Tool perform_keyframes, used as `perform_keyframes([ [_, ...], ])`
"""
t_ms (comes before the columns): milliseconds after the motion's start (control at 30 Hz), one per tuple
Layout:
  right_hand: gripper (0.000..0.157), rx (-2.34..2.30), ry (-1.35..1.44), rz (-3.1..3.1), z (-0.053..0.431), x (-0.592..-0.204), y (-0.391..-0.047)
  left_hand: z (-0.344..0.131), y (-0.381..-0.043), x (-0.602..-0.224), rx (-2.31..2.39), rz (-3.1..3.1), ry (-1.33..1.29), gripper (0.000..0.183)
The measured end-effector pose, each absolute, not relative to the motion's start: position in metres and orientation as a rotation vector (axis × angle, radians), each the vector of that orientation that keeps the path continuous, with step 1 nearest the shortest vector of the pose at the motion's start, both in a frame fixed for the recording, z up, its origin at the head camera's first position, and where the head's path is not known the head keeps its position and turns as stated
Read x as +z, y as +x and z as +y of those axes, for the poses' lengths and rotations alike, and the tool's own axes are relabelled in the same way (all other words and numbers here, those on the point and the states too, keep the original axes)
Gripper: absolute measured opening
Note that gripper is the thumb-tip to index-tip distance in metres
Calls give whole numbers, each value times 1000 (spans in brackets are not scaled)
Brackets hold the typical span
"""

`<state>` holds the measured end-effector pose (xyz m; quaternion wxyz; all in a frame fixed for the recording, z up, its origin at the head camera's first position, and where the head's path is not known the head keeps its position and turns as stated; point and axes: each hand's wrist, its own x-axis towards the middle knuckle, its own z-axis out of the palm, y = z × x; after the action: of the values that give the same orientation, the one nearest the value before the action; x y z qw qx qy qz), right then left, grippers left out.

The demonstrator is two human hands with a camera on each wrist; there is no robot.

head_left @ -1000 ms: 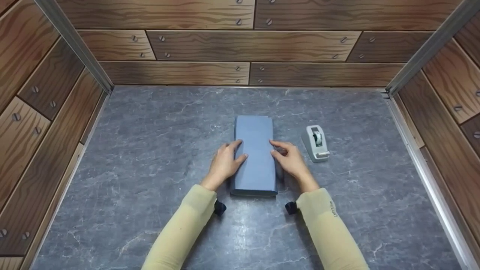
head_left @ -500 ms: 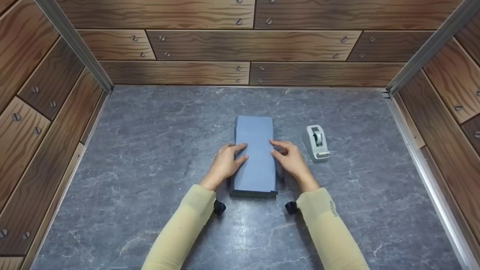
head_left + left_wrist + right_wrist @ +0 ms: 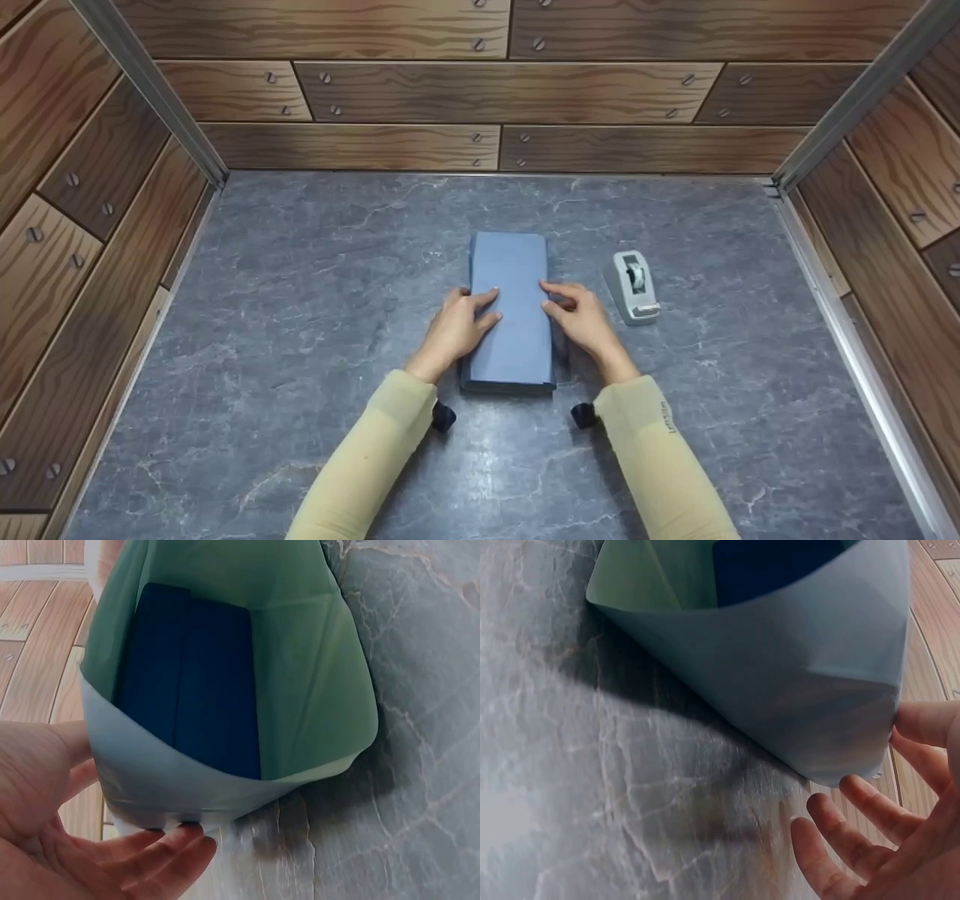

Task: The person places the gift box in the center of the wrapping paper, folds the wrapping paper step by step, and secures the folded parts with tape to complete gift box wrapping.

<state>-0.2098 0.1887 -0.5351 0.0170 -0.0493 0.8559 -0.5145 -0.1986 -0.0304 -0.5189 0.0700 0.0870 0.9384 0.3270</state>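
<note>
A dark blue box (image 3: 214, 682) lies inside a loose sleeve of wrapping paper (image 3: 512, 330), blue outside and pale green inside. Both wrist views look into the sleeve's near end, which gapes. My left hand (image 3: 454, 330) rests its thumb and forefinger on top of the paper, close to the left edge; the other fingers lie along the side. On the opposite side, my right hand (image 3: 586, 324) touches the right edge with thumb and forefinger set apart. Its remaining fingers (image 3: 859, 851) spread relaxed beside the paper.
To the right of my right hand stands a pale tape dispenser (image 3: 636, 289) with a roll in it. Wood-patterned walls (image 3: 495, 90) enclose the grey marbled tabletop (image 3: 300, 262) at the back and both sides.
My left thumb and forefinger have shifted slightly right, further onto the paper's top. The near opening looks a little flatter in the head view. My right hand stays almost still.
</note>
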Motion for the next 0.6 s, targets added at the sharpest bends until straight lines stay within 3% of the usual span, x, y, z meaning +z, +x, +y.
perform_keyframes([
  [267,32,-1567,-197,2694,188,-535,-212,-30,-200,-520,1010,2825,277,44],
  [600,46,-1382,-97,2828,181,-529,-211,-29,-202,-521,1032,2789,306,44],
])
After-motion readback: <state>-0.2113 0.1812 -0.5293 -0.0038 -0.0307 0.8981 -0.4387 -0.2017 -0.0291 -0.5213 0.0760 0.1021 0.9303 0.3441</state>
